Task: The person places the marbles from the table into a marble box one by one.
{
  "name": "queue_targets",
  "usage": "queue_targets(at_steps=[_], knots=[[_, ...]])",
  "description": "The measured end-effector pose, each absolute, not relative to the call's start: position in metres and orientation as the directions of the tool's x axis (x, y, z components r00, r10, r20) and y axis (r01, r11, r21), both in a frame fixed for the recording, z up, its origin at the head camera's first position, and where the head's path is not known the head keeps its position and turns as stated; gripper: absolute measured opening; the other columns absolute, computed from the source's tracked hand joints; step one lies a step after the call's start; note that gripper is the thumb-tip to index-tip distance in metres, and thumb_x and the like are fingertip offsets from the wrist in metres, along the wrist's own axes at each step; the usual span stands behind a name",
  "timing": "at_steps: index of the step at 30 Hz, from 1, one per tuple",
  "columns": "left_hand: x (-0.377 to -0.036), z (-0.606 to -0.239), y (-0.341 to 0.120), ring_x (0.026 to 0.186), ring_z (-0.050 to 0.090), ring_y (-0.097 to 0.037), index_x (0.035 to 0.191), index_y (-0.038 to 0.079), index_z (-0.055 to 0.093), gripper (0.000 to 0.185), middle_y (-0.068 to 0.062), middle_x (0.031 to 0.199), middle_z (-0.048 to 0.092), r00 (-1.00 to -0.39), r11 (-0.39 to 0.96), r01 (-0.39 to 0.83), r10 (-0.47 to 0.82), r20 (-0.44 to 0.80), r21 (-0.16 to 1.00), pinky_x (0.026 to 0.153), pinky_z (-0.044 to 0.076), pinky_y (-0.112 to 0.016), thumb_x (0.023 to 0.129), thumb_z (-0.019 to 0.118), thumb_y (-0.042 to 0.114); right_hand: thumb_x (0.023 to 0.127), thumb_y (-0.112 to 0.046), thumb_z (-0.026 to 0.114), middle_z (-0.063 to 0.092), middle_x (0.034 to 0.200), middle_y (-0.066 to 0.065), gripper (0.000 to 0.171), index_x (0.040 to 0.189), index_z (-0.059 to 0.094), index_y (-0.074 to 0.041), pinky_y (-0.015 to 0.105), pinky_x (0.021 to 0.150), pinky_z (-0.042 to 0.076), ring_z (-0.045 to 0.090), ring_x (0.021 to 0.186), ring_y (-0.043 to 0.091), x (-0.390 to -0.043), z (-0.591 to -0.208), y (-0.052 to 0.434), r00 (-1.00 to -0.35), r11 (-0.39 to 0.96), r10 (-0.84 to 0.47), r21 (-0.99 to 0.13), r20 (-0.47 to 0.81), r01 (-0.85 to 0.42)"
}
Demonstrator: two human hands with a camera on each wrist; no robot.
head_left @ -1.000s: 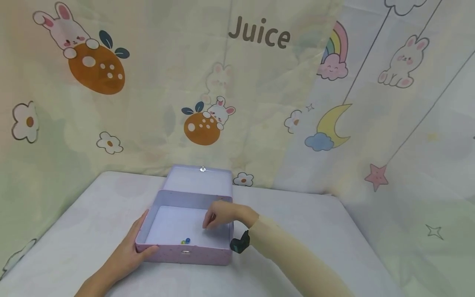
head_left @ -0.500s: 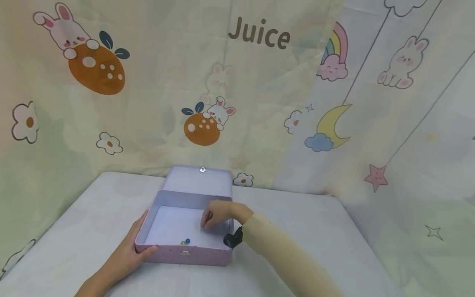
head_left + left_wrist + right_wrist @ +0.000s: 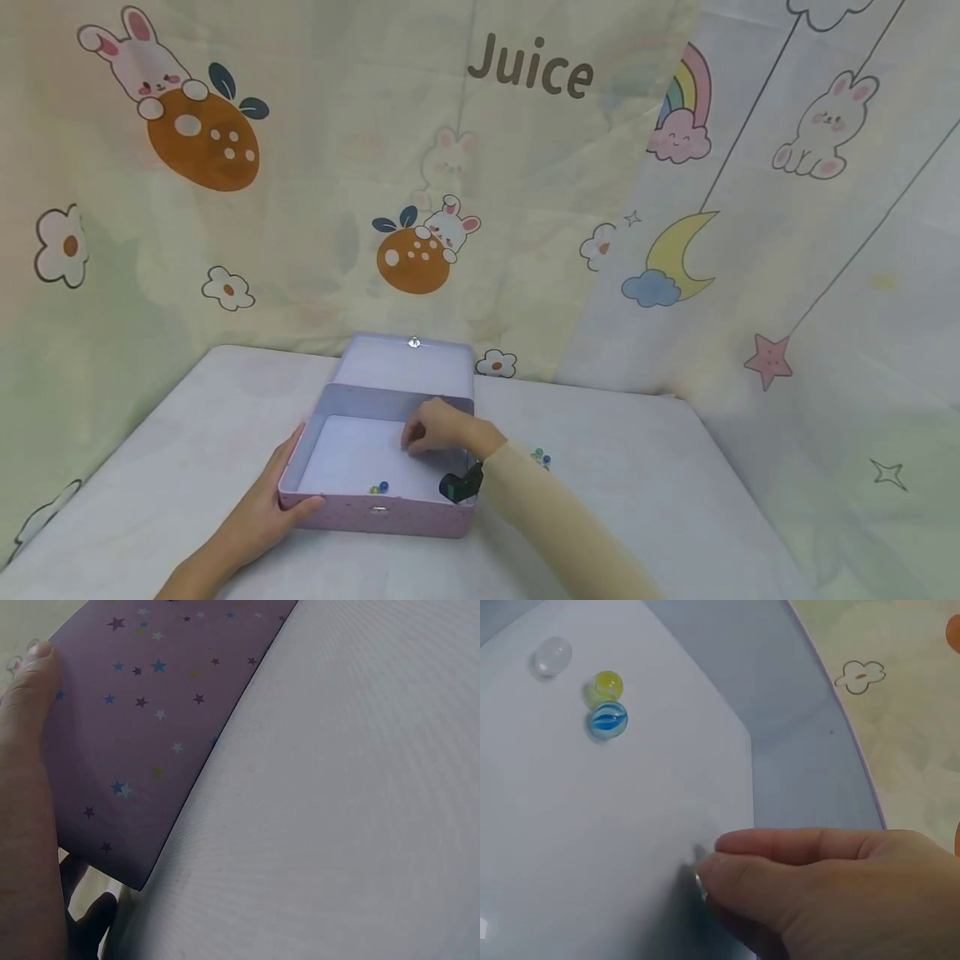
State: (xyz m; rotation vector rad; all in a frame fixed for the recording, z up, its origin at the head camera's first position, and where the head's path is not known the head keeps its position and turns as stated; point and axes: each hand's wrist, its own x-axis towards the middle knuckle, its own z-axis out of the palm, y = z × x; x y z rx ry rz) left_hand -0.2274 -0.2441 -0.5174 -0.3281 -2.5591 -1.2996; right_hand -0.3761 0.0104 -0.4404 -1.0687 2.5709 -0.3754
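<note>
Near the middle of the tabletop point(image 3: 637, 467) sits an open purple box point(image 3: 352, 510), its lid point(image 3: 408, 367) lying back at 12 o'clock. Clasped round the box's near-left corner, at about 7 o'clock, the left hand point(image 3: 262, 508) has its thumb on the starred front wall and its fingers along the left side. Inside the box, toward its right wall, the right hand point(image 3: 438, 427) hangs with fingers curled, pinching what looks like a small marble point(image 3: 701, 883) at the fingertips point(image 3: 720, 874), mostly hidden. Blue marble point(image 3: 607, 720), yellow marble point(image 3: 605, 686) and clear marble point(image 3: 552, 656) lie on the box floor near the front wall. More marbles point(image 3: 541, 457) rest outside at 3 o'clock.
</note>
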Motion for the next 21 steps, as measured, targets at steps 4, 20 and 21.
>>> queue_targets(at_steps=[4, 20, 21], knots=[[-0.228, -0.518, -0.244, 0.135, 0.023, -0.054, 0.154, 0.023, 0.003, 0.105, -0.020, 0.155, 0.017, -0.946, 0.578, 0.304, 0.086, 0.313, 0.758, 0.094, 0.026, -0.074, 0.078, 0.074, 0.029, 0.083, -0.016, 0.072, 0.065, 0.081, -0.013, 0.006, 0.088, 0.074, -0.020, 0.012, 0.070, 0.046, 0.055, 0.074, -0.001, -0.375, -0.440, 0.010, -0.650, 0.675, -0.734, -0.321, -0.197, -0.664], [-0.226, -0.517, -0.244, 0.138, 0.025, -0.042, 0.154, 0.024, 0.002, 0.104, -0.018, 0.155, 0.018, -0.939, 0.561, 0.323, 0.091, 0.331, 0.762, 0.095, 0.029, -0.073, 0.079, 0.074, 0.026, 0.083, -0.016, 0.072, 0.067, 0.083, -0.012, 0.009, 0.092, 0.074, -0.018, 0.012, 0.070, 0.048, 0.057, 0.074, -0.002, -0.373, -0.433, 0.007, -0.659, 0.669, -0.731, -0.378, -0.177, -0.640], [-0.226, -0.517, -0.244, 0.139, 0.025, -0.034, 0.154, 0.023, 0.003, 0.104, -0.018, 0.155, 0.019, -0.938, 0.564, 0.325, 0.089, 0.335, 0.759, 0.095, 0.029, -0.072, 0.079, 0.074, 0.026, 0.084, -0.016, 0.072, 0.068, 0.084, -0.012, 0.009, 0.093, 0.074, -0.017, 0.012, 0.071, 0.048, 0.057, 0.075, -0.002, -0.373, -0.431, 0.007, -0.663, 0.667, -0.730, -0.389, -0.167, -0.636]])
